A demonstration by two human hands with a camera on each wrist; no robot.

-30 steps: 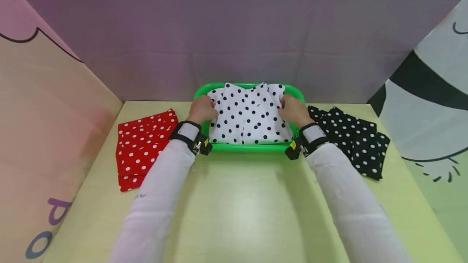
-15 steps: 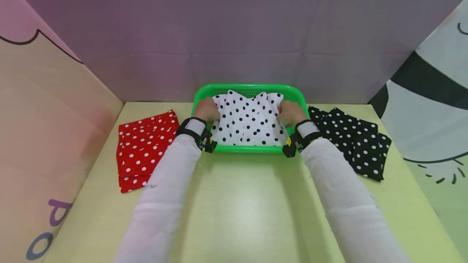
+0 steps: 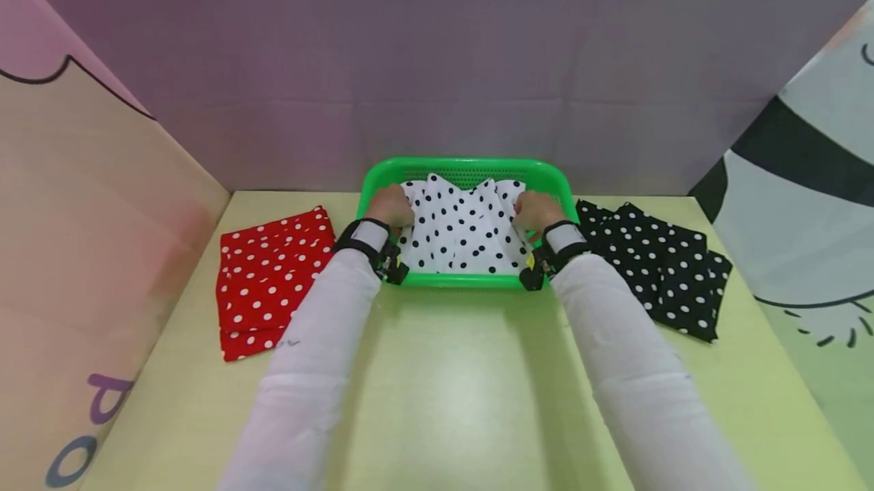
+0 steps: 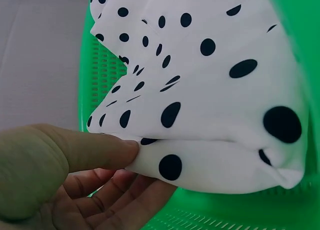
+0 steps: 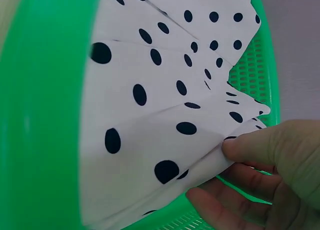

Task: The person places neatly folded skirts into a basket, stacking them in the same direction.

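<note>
A folded white cloth with black dots (image 3: 464,231) lies in a green plastic basket (image 3: 467,167) at the table's far middle. My left hand (image 3: 389,205) pinches the cloth's left edge between thumb and fingers (image 4: 107,150), inside the basket (image 4: 95,65). My right hand (image 3: 536,209) pinches the right edge of the cloth (image 5: 165,135) the same way, thumb (image 5: 260,142) on top, fingers underneath, within the basket (image 5: 45,115). The cloth (image 4: 210,90) sags low between both hands.
A folded red cloth with white dots (image 3: 269,278) lies on the table left of the basket. A folded black cloth with white dots (image 3: 658,263) lies to its right. Printed panels wall in the yellow-green table (image 3: 451,385) at the back and on both sides.
Both hands have moved forward and down, lowering the white dotted cloth from above the rim into the green basket. The red and black cloths have not moved.
</note>
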